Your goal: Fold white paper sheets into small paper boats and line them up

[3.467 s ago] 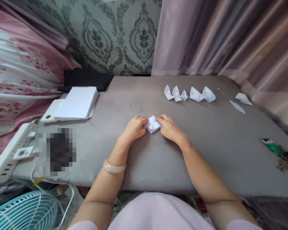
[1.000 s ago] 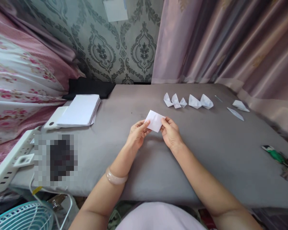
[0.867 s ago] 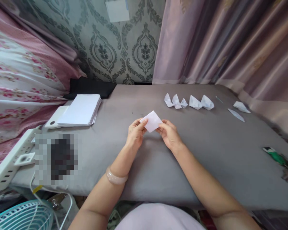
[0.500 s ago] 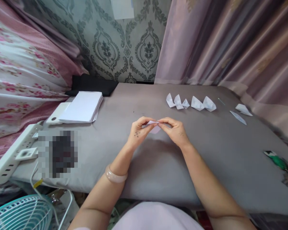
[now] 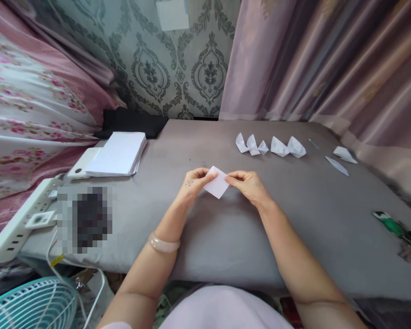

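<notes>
Between my hands is a small white piece of paper [image 5: 218, 186], held above the grey-covered table with one corner toward me. My left hand [image 5: 194, 183] pinches its left edge, thumb on top. My right hand [image 5: 249, 185] grips the right corner between thumb and fingers. Whether the paper is one layer or folded, I cannot tell. Beyond my right hand stand several folded paper shapes [image 5: 279, 147] in a row.
At the back left lies a stack of white paper [image 5: 118, 153] on a white object. A power strip [image 5: 23, 224] runs along the left edge, above a teal fan [image 5: 30, 304]. Two paper pieces [image 5: 345, 154] and a green-tagged bunch of keys [image 5: 397, 233] lie on the right.
The paper has turned so that its broad, square-like face now shows toward me. My hands have shifted slightly and still hold it.
</notes>
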The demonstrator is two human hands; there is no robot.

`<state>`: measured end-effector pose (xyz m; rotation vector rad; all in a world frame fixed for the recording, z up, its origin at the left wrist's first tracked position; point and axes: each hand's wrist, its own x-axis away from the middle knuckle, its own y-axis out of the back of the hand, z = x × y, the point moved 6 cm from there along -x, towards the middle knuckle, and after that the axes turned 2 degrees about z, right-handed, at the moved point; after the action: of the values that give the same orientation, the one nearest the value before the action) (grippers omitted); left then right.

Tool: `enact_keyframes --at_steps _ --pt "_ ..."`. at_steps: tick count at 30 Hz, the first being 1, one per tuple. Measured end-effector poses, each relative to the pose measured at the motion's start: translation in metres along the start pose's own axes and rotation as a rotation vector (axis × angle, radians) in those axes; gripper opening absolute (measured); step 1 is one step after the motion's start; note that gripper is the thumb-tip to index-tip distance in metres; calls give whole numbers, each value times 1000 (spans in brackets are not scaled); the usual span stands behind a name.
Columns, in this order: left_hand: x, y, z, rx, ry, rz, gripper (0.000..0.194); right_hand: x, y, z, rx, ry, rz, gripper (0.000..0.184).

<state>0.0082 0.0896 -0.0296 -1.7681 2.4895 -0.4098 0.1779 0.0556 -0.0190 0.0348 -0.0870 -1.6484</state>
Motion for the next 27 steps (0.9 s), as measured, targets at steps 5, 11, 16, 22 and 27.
enact_keyframes --at_steps 5,11,16,22,27 --pt "-5 6 5 -64 -5 43 28 -4 6 -8 -20 -32 12 23" --pt "-12 6 -22 -540 -412 46 10 -15 11 5 261 258 7 10" --pt "-15 1 -23 -830 -630 117 17 -14 8 5 486 608 -19 21" --pt "-14 0 15 -1026 -623 355 35 -6 7 -29 787 539 100 38" --pt "-13 7 18 -1032 -590 273 27 2 2 -28 950 515 96 39"
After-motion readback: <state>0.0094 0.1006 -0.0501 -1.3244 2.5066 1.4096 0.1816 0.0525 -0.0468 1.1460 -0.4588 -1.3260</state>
